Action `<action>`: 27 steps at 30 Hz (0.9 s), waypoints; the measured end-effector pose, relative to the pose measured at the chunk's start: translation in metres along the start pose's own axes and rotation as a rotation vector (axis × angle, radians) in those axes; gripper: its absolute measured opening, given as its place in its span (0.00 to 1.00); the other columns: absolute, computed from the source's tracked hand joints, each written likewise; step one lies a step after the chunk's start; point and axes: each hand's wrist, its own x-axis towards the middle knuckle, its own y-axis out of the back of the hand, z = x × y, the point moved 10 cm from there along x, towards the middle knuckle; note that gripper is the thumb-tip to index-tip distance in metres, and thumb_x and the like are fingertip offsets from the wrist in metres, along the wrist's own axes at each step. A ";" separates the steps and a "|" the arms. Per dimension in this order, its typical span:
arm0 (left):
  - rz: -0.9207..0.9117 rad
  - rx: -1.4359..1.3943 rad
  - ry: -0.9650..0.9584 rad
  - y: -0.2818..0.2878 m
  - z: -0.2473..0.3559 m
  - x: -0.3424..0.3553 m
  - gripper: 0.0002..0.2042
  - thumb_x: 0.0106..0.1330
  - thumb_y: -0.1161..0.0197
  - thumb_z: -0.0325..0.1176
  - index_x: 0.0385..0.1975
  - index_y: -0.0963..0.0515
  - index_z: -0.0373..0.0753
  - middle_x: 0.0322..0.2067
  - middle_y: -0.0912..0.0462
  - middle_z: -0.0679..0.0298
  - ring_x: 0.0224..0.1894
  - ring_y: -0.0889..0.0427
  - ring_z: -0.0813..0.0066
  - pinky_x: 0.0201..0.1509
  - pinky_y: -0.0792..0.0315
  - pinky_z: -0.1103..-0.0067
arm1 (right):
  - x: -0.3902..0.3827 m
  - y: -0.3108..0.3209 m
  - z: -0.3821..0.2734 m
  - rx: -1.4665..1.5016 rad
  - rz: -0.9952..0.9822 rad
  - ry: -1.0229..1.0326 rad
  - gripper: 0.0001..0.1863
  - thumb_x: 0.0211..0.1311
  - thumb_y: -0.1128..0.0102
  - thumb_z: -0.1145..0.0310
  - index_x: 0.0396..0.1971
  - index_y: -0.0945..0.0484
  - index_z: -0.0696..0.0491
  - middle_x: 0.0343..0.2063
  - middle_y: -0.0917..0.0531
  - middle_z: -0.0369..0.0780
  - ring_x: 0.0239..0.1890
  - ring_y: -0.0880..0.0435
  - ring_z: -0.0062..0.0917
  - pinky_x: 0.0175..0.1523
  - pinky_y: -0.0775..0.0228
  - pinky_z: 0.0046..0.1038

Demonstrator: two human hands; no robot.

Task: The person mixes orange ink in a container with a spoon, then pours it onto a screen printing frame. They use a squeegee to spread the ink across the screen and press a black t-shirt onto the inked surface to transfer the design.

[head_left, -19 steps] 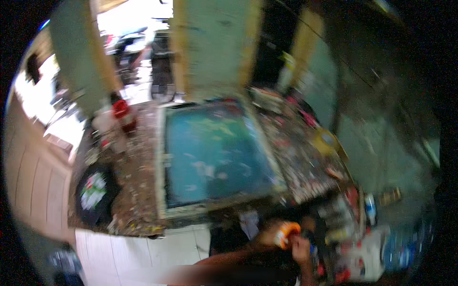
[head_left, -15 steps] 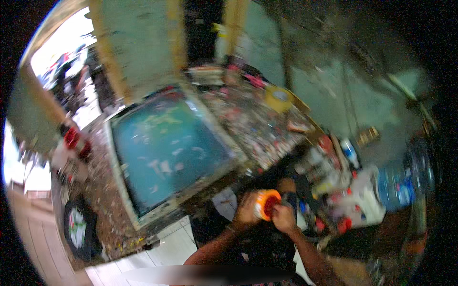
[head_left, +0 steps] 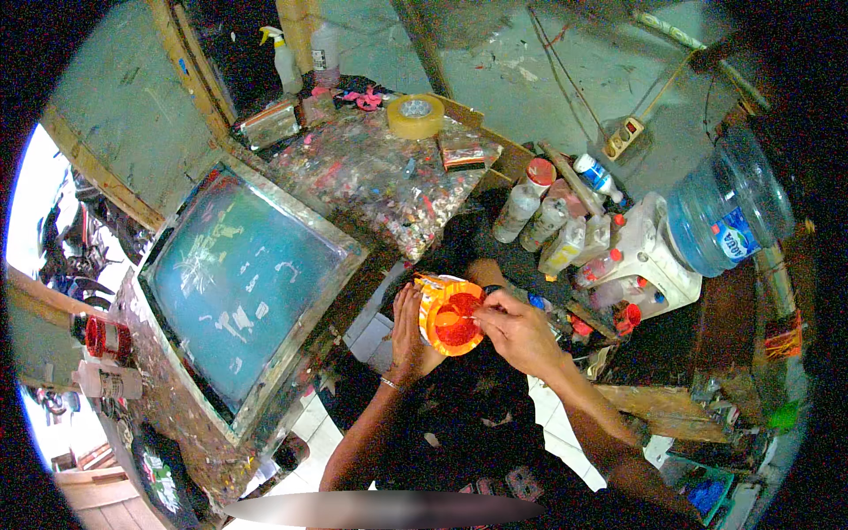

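Observation:
An open tub with an orange rim is tilted toward me, with glossy orange-red paint or ink inside. My left hand wraps round its left side and holds it up above my lap. At the tub's right rim, my right hand is closed in a pinch, its fingertips over the opening. A thin pale line runs from those fingertips into the tub; what the fingers hold is too small to make out. To the left lies a framed screen with a blue-green mesh and pale patches.
A paint-crusted tabletop carries a tape roll and a spray bottle. On the right stand several bottles, a white jerrycan and a large blue water jug. A red container sits at far left.
The view has turned rightward and sharpened. The tub's opening now faces me more, showing the orange-red contents. My right hand stays at its rim, and my left hand still holds it.

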 end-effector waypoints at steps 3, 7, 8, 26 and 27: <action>0.052 -0.018 -0.044 0.001 0.006 0.003 0.51 0.41 0.17 0.38 0.66 0.41 0.31 0.64 0.32 0.45 0.69 0.36 0.41 0.73 0.42 0.54 | -0.002 0.022 0.001 0.075 0.139 0.009 0.09 0.65 0.40 0.69 0.41 0.18 0.58 0.38 0.17 0.42 0.35 0.16 0.39 0.38 0.22 0.38; 0.094 -0.089 -0.109 0.005 0.015 0.007 0.54 0.38 0.16 0.46 0.66 0.40 0.32 0.66 0.36 0.44 0.70 0.38 0.43 0.76 0.46 0.58 | -0.005 0.009 0.000 0.021 0.097 0.004 0.11 0.65 0.42 0.70 0.42 0.18 0.59 0.36 0.16 0.46 0.35 0.15 0.41 0.41 0.21 0.38; 0.094 -0.089 -0.106 0.005 0.015 0.007 0.54 0.38 0.16 0.45 0.66 0.41 0.32 0.66 0.35 0.44 0.70 0.38 0.44 0.75 0.46 0.58 | -0.007 0.009 -0.008 0.053 0.112 0.071 0.10 0.65 0.42 0.72 0.41 0.18 0.61 0.35 0.15 0.49 0.35 0.14 0.43 0.42 0.20 0.37; 0.079 -0.110 -0.097 0.007 0.028 0.010 0.48 0.45 0.21 0.37 0.66 0.42 0.30 0.64 0.33 0.43 0.68 0.36 0.37 0.71 0.41 0.50 | -0.017 0.000 0.002 0.171 0.155 -0.036 0.10 0.65 0.42 0.71 0.40 0.18 0.62 0.35 0.14 0.50 0.36 0.14 0.43 0.41 0.20 0.36; 0.094 -0.103 -0.115 0.007 0.029 0.009 0.48 0.45 0.21 0.37 0.66 0.42 0.30 0.64 0.33 0.43 0.68 0.36 0.38 0.72 0.41 0.50 | -0.020 0.008 0.014 0.252 0.244 -0.128 0.10 0.65 0.42 0.71 0.40 0.18 0.62 0.34 0.15 0.49 0.35 0.14 0.44 0.41 0.20 0.37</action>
